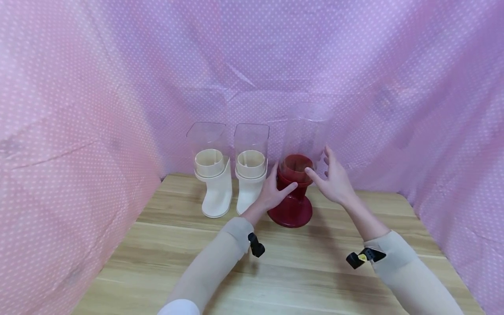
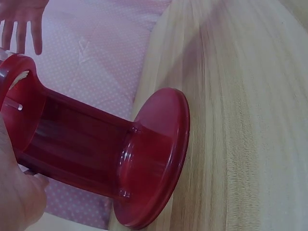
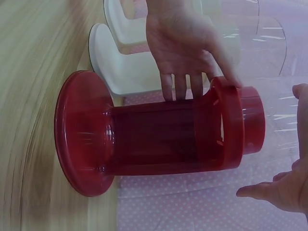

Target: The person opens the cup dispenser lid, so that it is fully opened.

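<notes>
A red dispenser stand (image 1: 290, 213) with a round base stands upright on the table. Rising from its ring-shaped top is a tall clear cylinder (image 1: 305, 135), with a red inner collar (image 3: 253, 120) at the lower end. My left hand (image 1: 271, 193) holds the stand at the ring from the left, thumb along the front and fingertips hidden behind the column. To the right, my right hand (image 1: 334, 180) is spread beside the clear cylinder, thumb and fingers apart, gripping nothing. In the right wrist view, a gap shows between its thumb and the red ring.
Two cream dispensers with clear square-topped containers stand left of the red one, the outer dispenser (image 1: 218, 199) and the inner dispenser (image 1: 245, 197), the latter close by my left hand. Pink dotted cloth (image 1: 252, 52) hangs behind and beside the wooden table (image 1: 291, 271).
</notes>
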A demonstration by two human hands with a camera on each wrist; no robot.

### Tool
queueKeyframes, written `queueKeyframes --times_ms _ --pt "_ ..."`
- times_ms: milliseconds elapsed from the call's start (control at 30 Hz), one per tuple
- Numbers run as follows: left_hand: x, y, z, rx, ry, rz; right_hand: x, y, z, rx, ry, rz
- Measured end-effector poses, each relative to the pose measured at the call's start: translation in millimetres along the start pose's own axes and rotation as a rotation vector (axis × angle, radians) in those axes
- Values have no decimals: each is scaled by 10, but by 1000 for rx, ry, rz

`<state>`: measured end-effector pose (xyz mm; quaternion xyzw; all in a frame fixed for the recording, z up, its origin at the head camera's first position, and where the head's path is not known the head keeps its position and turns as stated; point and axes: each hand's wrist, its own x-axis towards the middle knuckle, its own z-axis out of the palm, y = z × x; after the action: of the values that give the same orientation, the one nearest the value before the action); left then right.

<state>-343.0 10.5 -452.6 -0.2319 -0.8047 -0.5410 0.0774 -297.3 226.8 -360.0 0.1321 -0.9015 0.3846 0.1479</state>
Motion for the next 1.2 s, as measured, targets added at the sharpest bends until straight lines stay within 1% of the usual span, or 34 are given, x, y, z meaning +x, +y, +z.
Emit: queueKeyframes --times_ms 200,433,633,767,867,1000,1100,1200 --pt "10 8 -12 1 -9 0 91 32 100 44 -20 15" --pt "7 -24 -16 18 -16 -3 115 35 183 105 -33 28" --pt "7 19 -39 -13 -14 37 138 44 173 145 -13 16" --pt "5 64 -57 -7 -10 64 146 56 152 178 -14 3" --pt "-22 84 -60 -9 -13 75 127 68 143 198 -22 -8" --pt "-78 112 -45 -10 1 81 65 74 115 208 -36 -17" --pt "-127 151 -35 -5 16 89 1 57 76 187 -45 -22" --pt "-189 222 -46 -17 9 107 -84 7 21 159 -42 -41"
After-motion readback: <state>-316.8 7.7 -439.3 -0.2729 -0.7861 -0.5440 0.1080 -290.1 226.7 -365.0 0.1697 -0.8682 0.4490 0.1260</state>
